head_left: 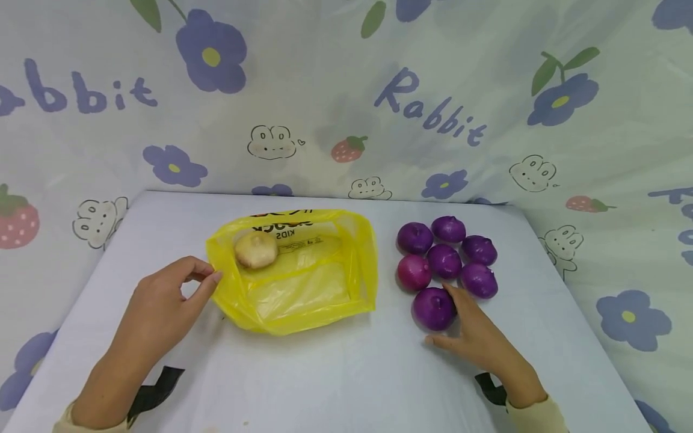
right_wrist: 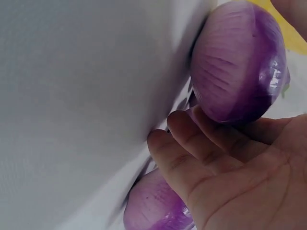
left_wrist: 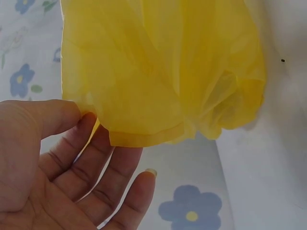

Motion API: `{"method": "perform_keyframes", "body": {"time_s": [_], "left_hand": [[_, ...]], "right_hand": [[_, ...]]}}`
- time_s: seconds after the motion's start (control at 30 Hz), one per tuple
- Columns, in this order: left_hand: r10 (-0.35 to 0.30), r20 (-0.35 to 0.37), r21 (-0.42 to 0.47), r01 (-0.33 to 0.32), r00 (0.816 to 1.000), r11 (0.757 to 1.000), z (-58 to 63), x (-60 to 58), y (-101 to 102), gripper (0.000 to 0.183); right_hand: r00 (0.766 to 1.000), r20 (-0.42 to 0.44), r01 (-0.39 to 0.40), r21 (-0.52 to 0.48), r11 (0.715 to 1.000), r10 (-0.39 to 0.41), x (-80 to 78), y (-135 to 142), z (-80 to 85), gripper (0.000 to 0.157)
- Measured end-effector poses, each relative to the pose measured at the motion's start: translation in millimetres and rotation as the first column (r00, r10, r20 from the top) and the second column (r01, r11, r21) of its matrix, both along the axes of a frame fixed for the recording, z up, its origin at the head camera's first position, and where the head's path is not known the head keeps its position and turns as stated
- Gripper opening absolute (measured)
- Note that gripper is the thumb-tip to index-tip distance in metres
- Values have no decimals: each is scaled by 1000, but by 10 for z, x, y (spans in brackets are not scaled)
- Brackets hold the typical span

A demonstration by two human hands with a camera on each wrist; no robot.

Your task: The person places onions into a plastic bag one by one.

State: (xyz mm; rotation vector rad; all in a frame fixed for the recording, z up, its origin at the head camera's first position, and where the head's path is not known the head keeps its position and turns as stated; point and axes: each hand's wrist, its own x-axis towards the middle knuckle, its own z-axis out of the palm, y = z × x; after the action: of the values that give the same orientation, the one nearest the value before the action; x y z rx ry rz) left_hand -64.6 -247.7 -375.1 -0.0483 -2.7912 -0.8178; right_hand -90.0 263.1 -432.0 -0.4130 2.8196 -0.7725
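My left hand pinches the left rim of a yellow plastic bag between thumb and fingertips; the left wrist view shows the bag's side hanging above the fingers. Inside the bag, toward its far left, lies a round pale-tan thing, kind unclear. At the right, my right hand reaches around the nearest purple onion, fingers along its right side and thumb apart from it. In the right wrist view the fingers lie close against this onion; whether they touch it is hard to tell.
Several more purple onions, one of them redder, cluster just beyond the nearest one. All stand on a white table. Behind it hangs a printed cloth with flowers and rabbits. Black strips show beside both wrists.
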Motion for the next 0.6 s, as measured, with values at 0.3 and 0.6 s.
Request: {"method": "perform_keyframes", "body": {"time_s": [0.3,0.6], "left_hand": [[0,-12,-6,0,1000,1000,-18,6,-7,15],[-2,-14,-9,2,1000,1000,-36,-3,-8,15]], "right_hand": [[1000,-16,23,-10,1000,-23,-13,26,-42,108],[999,-29,45,-25,999,-46,5,38,-98,103]]}}
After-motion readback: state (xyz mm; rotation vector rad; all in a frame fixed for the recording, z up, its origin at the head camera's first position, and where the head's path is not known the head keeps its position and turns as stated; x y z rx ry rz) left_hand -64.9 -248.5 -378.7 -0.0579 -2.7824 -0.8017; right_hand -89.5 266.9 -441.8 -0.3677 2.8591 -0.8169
